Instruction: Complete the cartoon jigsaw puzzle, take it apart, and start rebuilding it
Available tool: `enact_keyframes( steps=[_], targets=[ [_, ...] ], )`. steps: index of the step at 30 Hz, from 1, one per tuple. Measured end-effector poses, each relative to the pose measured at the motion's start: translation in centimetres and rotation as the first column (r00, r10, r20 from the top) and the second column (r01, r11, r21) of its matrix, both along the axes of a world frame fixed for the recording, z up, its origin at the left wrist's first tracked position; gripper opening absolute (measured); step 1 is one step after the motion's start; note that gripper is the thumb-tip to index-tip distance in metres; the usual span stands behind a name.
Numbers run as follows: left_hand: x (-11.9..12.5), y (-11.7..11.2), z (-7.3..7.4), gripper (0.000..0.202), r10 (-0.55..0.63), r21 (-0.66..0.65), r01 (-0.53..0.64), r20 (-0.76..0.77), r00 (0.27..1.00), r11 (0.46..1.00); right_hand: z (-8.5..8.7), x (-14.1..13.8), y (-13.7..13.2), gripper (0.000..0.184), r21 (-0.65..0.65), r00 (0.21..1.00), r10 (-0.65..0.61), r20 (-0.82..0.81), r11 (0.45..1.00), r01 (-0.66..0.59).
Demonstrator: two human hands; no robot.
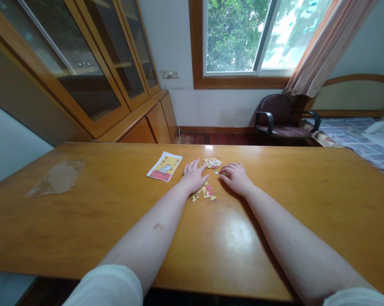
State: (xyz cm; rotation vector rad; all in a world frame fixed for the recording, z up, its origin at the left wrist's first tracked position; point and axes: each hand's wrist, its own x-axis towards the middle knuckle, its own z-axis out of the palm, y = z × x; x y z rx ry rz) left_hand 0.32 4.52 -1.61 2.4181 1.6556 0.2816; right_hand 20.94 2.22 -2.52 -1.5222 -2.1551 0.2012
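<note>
My left hand [193, 176] lies spread and flat on the table, fingers apart. It is between a pile of loose jigsaw puzzle pieces [212, 162] and a group of yellow and pink pieces [207, 190], some of which it hides. A little to the right, my right hand [237, 177] is bent over a few small puzzle pieces [216, 173], with thumb and index finger around them. How many pieces it covers is hidden. Left of my left hand lies a picture card [165, 166] with a white cartoon animal on yellow and pink.
The wooden table [115, 238] spans the view. A clear plastic bag [58, 176] lies flat at its left. Beyond the far edge stand a glass-door cabinet [137, 123], an armchair [283, 117] and a bed [348, 134] under a window.
</note>
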Motion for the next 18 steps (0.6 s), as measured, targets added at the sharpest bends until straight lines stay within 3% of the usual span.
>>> enact_keyframes(
  steps=[13,18],
  targets=[
    [-0.21,0.01,-0.09,0.036,-0.112,0.105,0.101,0.102,0.988,0.989,-0.22,0.21,0.22,0.020,0.005,0.999,-0.047,0.005,0.999,0.047],
    [-0.16,-0.02,0.01,0.025,-0.132,0.118,0.118,0.127,0.983,0.986,-0.07,0.10,0.01,0.024,-0.005,0.997,0.076,0.011,0.997,-0.075]
  ],
)
